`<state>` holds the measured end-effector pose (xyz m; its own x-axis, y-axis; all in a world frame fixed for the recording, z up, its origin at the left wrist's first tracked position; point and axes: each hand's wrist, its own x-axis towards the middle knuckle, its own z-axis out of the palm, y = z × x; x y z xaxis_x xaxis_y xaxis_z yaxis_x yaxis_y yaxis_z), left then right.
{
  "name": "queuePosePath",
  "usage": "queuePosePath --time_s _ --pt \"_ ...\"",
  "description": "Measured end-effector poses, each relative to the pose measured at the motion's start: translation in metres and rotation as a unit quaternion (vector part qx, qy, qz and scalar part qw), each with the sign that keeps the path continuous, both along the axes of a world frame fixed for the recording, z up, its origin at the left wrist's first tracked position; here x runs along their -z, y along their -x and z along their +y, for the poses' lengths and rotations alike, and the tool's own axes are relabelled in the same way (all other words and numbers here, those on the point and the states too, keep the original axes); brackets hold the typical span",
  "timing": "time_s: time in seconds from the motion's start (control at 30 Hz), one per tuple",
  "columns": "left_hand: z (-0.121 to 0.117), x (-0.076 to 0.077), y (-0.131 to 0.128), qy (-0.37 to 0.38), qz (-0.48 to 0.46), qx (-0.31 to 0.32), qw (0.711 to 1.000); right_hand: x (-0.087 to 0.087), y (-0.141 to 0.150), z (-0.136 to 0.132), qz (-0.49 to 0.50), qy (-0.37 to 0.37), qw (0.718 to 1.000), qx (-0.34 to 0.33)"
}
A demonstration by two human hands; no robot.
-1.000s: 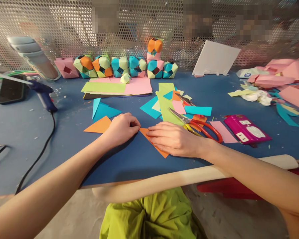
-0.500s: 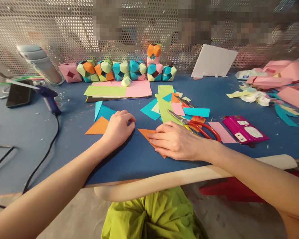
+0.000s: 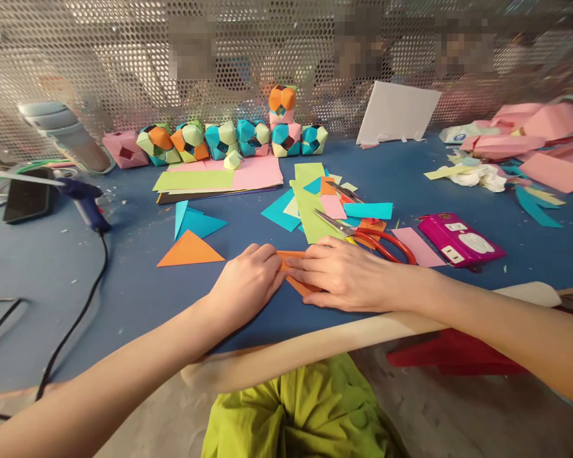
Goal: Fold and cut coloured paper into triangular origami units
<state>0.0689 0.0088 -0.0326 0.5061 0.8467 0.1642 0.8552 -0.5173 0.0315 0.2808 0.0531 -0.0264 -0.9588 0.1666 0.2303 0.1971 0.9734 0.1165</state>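
A folded sheet of orange origami paper (image 3: 300, 287) lies flat on the blue table near its front edge, mostly covered by my hands. Curled fingers of my left hand (image 3: 253, 275) close on its left corner; the fingertips are partly hidden. My right hand (image 3: 339, 273) rests flat over the paper's right part with fingers stretched out, pressing it to the table. Left of my hands lie an orange paper triangle (image 3: 190, 250) and folded blue paper pieces (image 3: 198, 222). Red-handled scissors (image 3: 386, 245) lie just beyond my right hand, on coloured paper scraps (image 3: 310, 219).
Folded paper balls (image 3: 222, 138) line the back by a perforated metal screen (image 3: 248, 57). At left are a glue gun (image 3: 88, 203) with its cord, a phone (image 3: 27, 194) and a bottle (image 3: 67, 130). A magenta case (image 3: 458, 240) and pink paper pieces (image 3: 544, 137) are at right.
My left hand has moved right and down, from beside the orange triangle to the left corner of the folded orange paper. My right hand stays on that paper. The view has shifted slightly.
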Motion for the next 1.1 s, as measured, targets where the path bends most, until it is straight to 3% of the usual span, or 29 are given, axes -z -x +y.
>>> queuePosePath --time_s 0.23,0.4,0.5,0.63,0.83,0.97,1.1 --pt "-0.009 -0.012 -0.015 0.053 0.05 -0.049 0.996 -0.008 -0.021 -0.015 -0.008 0.028 0.997 0.069" --pt "-0.014 -0.008 -0.02 0.023 0.069 -0.047 0.996 -0.013 0.001 -0.01 0.066 0.099 0.984 0.129" --pt "-0.016 -0.003 -0.019 0.0 0.062 -0.043 0.997 -0.005 0.02 -0.003 0.123 0.143 0.975 0.114" --pt "-0.017 -0.001 -0.018 -0.005 0.058 -0.05 0.997 0.008 0.031 -0.001 0.046 0.223 0.969 0.096" --pt "-0.016 -0.006 -0.019 0.033 0.062 -0.064 0.995 0.017 0.005 -0.001 -0.026 0.117 0.985 0.123" --pt "-0.016 -0.003 -0.018 -0.003 0.055 -0.052 0.997 0.023 -0.015 -0.002 -0.014 0.034 0.99 0.138" --pt "-0.015 -0.002 -0.016 -0.037 0.066 -0.034 0.997 0.022 -0.011 -0.013 0.006 -0.004 0.984 0.18"
